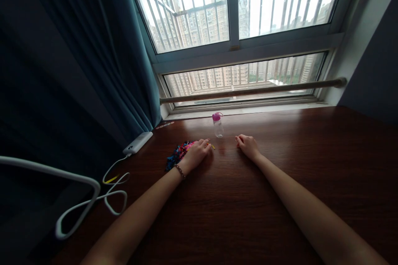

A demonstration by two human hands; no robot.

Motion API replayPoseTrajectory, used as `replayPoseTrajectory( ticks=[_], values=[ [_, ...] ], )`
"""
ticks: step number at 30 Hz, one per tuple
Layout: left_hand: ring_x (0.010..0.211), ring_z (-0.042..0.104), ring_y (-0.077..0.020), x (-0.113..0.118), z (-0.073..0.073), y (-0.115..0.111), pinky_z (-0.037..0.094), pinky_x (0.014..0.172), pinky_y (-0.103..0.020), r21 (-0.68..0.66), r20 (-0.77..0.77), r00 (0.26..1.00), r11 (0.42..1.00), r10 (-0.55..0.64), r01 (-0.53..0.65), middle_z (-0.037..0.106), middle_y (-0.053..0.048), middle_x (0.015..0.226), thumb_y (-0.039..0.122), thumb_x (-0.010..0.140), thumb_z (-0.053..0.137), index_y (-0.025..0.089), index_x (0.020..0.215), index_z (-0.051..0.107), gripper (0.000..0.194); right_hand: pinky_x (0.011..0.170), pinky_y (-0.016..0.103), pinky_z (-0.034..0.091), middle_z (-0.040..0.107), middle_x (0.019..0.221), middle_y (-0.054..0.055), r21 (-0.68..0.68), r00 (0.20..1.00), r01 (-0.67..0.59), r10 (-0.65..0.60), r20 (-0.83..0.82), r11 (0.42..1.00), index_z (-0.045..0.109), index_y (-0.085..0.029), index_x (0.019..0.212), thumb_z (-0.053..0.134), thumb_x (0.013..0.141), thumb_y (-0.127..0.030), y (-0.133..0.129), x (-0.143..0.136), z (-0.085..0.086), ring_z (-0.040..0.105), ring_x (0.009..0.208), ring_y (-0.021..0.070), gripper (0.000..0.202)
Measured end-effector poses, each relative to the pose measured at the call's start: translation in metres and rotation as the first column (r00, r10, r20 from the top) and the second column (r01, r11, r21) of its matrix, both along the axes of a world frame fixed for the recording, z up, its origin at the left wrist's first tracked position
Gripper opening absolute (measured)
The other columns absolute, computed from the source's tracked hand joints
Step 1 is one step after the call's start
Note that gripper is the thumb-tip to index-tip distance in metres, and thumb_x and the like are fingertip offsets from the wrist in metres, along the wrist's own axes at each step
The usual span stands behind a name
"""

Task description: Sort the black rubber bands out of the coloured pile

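Note:
My left hand (pixel 199 152) reaches past a tangled pile of small colourful bands (pixel 180 152), mostly blue, black, red and pink. Its fingers are curled together, and a thin yellow piece (pixel 213 146) sticks out at the fingertips. A beaded bracelet circles that wrist. To the right, my right hand (pixel 248 145) rests low over the table with its fingers closed. A bit of orange-red shows at those fingertips, too small to name. Between and beyond the hands stands an upright clear bottle (pixel 219 128) with a pink lid and loop.
The brown wooden table (pixel 280 182) runs up to the barred window (pixel 236 45). At the left lies a white power strip (pixel 138 143) with a looping white cable (pixel 116 192). A blue curtain (pixel 124 58) hangs there, and a rail (pixel 255 91) crosses the window's lower part.

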State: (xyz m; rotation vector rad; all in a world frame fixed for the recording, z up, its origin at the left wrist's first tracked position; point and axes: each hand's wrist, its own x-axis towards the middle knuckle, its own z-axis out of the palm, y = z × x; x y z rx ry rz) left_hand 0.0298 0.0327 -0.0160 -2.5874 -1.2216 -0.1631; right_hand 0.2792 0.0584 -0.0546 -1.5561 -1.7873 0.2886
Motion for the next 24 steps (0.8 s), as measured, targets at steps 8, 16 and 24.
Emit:
replayPoseTrajectory(
  ticks=[8, 16, 24],
  values=[
    [0.126, 0.029, -0.0291, 0.038, -0.039, 0.025, 0.022, 0.102, -0.043, -0.089, 0.136, 0.920, 0.929, 0.368, -0.358, 0.037, -0.022, 0.133, 0.045, 0.088, 0.029, 0.001, 0.126, 0.037, 0.059, 0.058, 0.021, 0.035, 0.065, 0.061, 0.003, 0.005, 1.000, -0.008, 0.008, 0.021, 1.000, 0.060, -0.019, 0.066, 0.039, 0.087, -0.037, 0.000, 0.000, 0.000, 0.059, 0.060, 0.0136, 0.035],
    [0.121, 0.036, -0.0255, -0.010, -0.031, 0.037, 0.017, 0.103, -0.047, -0.052, 0.134, 0.862, 0.872, 0.489, -0.487, 0.048, -0.014, 0.125, 0.025, 0.087, 0.032, 0.015, 0.113, 0.051, 0.034, 0.058, 0.021, 0.035, 0.065, 0.062, 0.004, -0.005, 0.999, -0.004, 0.004, 0.034, 1.000, 0.061, -0.019, 0.066, 0.039, 0.086, -0.037, -0.002, 0.000, 0.001, 0.058, 0.060, 0.0142, 0.035],
    [0.130, 0.023, -0.0264, -0.030, -0.026, -0.001, 0.021, 0.103, -0.045, -0.136, 0.167, 0.889, 0.903, 0.427, -0.408, 0.027, -0.014, 0.141, 0.048, 0.088, 0.025, 0.016, 0.135, 0.025, 0.057, 0.057, 0.023, 0.033, 0.066, 0.064, 0.005, -0.031, 0.999, 0.026, -0.024, 0.046, 0.999, 0.062, -0.021, 0.066, 0.042, 0.085, -0.038, -0.004, -0.002, 0.005, 0.058, 0.064, 0.0165, 0.032]
  ],
)
